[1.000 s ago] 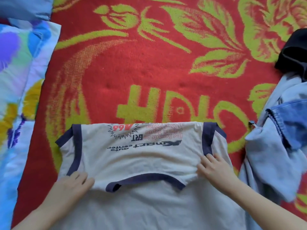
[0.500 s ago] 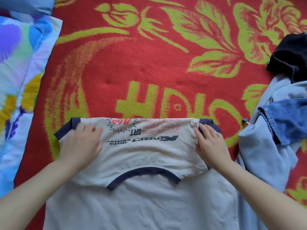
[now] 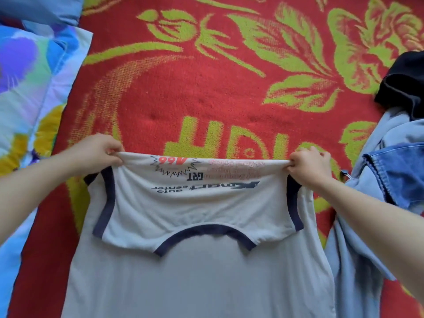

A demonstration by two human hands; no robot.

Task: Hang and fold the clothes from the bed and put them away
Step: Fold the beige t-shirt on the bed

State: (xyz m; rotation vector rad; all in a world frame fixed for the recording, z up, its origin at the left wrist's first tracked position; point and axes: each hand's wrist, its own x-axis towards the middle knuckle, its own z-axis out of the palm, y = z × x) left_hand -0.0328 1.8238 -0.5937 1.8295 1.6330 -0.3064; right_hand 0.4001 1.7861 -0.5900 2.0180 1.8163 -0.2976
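A pale grey T-shirt (image 3: 197, 278) with navy collar and sleeve trim lies on the red and green blanket (image 3: 206, 92). Its top part is folded down over the body, print facing up and upside down. My left hand (image 3: 96, 152) pinches the left end of the far fold edge. My right hand (image 3: 307, 164) pinches the right end. Both lift that edge taut, a little off the blanket.
A light blue garment with a denim piece (image 3: 390, 180) is heaped at the right, touching the shirt's side. A black garment (image 3: 406, 83) lies above it. A floral quilt (image 3: 25, 92) runs along the left edge.
Both hands slid from lying flat on the folded shirt to its far corners and closed on the fold edge, which now rises off the blanket.
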